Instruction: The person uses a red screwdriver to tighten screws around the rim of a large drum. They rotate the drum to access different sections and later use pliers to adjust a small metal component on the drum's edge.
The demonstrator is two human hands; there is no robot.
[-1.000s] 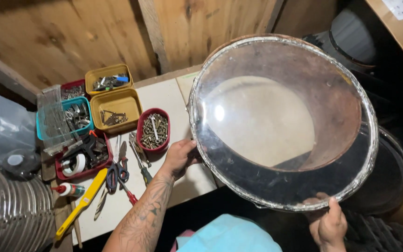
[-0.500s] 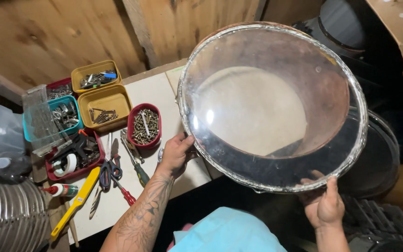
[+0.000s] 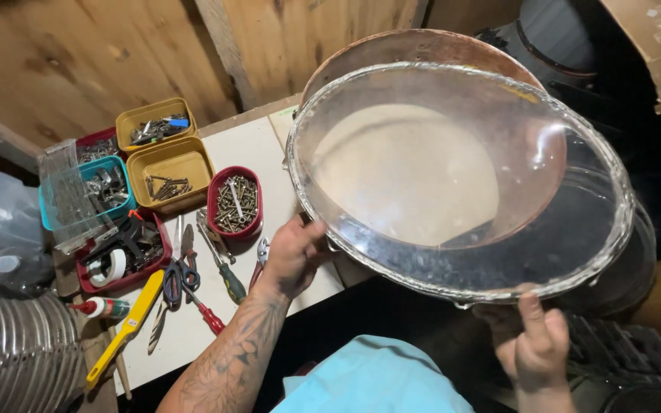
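A large round drum with a clear plastic head (image 3: 453,176) and a shiny metal hoop is tilted up in front of me; its brown shell shows behind the skin. My left hand (image 3: 294,252) grips the hoop at its lower left edge. My right hand (image 3: 533,344) holds the hoop from below at the lower right, thumb up against the rim. The drum hangs over the right end of a white workbench (image 3: 242,145).
On the workbench stand yellow trays (image 3: 171,164), a red tub of screws (image 3: 235,200), a teal tub and a red tray with tape. Screwdrivers, scissors (image 3: 177,275) and a yellow tool lie loose. A ribbed metal duct (image 3: 9,352) is at lower left; wooden wall behind.
The drum has tilted and shifted slightly right and down in view, its shell now showing behind the skin. Both hands keep their grip on the hoop.
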